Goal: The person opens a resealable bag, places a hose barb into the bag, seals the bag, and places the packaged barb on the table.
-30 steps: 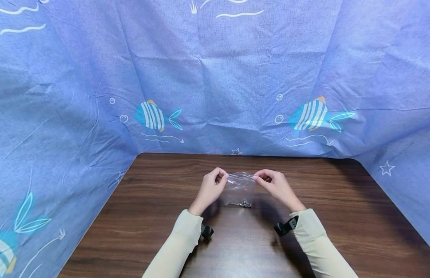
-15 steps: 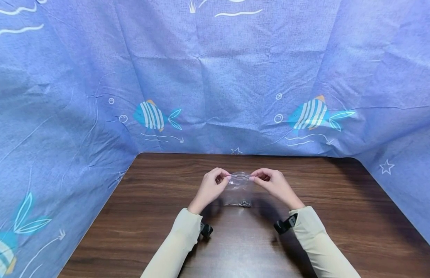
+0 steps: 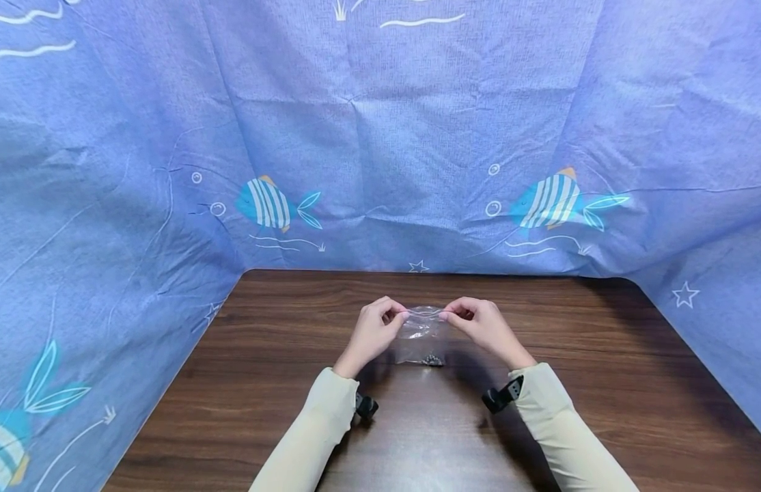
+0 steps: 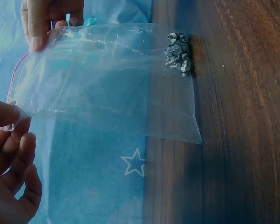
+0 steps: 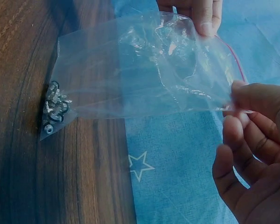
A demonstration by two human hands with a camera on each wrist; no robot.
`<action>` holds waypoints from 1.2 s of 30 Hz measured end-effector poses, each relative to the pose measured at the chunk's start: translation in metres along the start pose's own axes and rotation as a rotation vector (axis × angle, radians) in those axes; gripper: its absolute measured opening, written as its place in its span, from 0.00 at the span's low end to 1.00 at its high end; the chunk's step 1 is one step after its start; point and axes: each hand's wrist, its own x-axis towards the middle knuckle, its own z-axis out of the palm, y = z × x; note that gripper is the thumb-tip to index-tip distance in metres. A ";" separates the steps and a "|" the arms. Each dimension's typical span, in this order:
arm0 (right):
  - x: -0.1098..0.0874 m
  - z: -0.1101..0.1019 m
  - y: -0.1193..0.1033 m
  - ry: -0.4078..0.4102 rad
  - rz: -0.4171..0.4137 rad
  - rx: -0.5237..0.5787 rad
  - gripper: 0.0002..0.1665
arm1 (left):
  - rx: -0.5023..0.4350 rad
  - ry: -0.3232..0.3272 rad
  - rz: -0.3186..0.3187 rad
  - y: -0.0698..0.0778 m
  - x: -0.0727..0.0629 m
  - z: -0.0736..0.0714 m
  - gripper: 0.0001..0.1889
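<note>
A clear plastic zip bag (image 3: 421, 342) stretches between both hands in the head view, its mouth uppermost. The left hand (image 3: 373, 333) pinches one top corner between thumb and finger, and the right hand (image 3: 488, 333) pinches the opposite corner. Along the mouth runs a thin red line (image 5: 234, 58), plain in the right wrist view. Several small metal fittings (image 4: 178, 53) lie gathered in one bottom corner, on the right-hand side. The bag's lower edge hangs close over the brown wooden table (image 3: 245, 383).
Blue cloth (image 3: 411, 137) printed with fish and stars encloses the table at the back and sides. A black wrist camera (image 3: 366, 407) sits by the left cuff, another camera (image 3: 502, 396) by the right cuff.
Both hands have drawn slightly closer together, with the bag's mouth narrower between them. Each keeps its pinch on its corner, and the fittings stay at the bottom.
</note>
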 end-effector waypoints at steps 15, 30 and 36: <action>0.001 0.001 0.000 -0.062 0.043 0.033 0.08 | -0.008 -0.034 -0.009 -0.004 0.001 -0.004 0.03; 0.005 0.005 -0.001 -0.088 0.026 0.047 0.08 | -0.050 -0.128 -0.038 -0.008 0.004 -0.007 0.03; 0.005 0.006 0.000 -0.082 0.037 0.047 0.10 | -0.077 -0.103 -0.055 -0.009 0.004 -0.005 0.06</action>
